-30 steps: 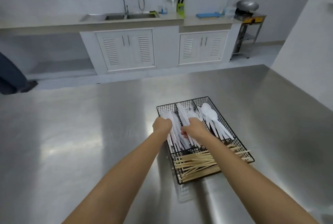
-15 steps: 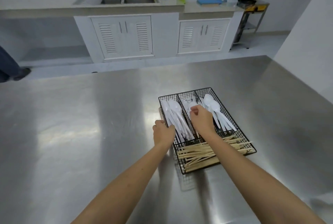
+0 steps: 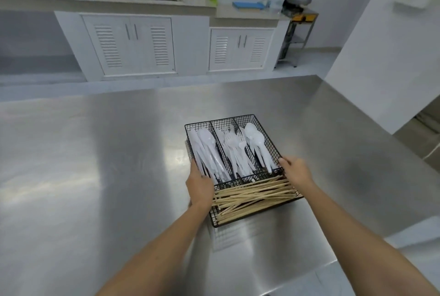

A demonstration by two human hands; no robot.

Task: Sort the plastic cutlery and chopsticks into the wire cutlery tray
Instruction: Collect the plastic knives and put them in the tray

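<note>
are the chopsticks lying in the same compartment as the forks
No, the chopsticks lie crosswise in the near compartment of the tray, while the forks sit in the middle long one.

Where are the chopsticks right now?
In the head view, the chopsticks lie crosswise in the near compartment of the wire tray, between the left hand and the right hand, below the white cutlery.

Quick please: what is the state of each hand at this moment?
Left hand: closed on the left side of the wire tray.
Right hand: closed on the tray's right side.
</note>
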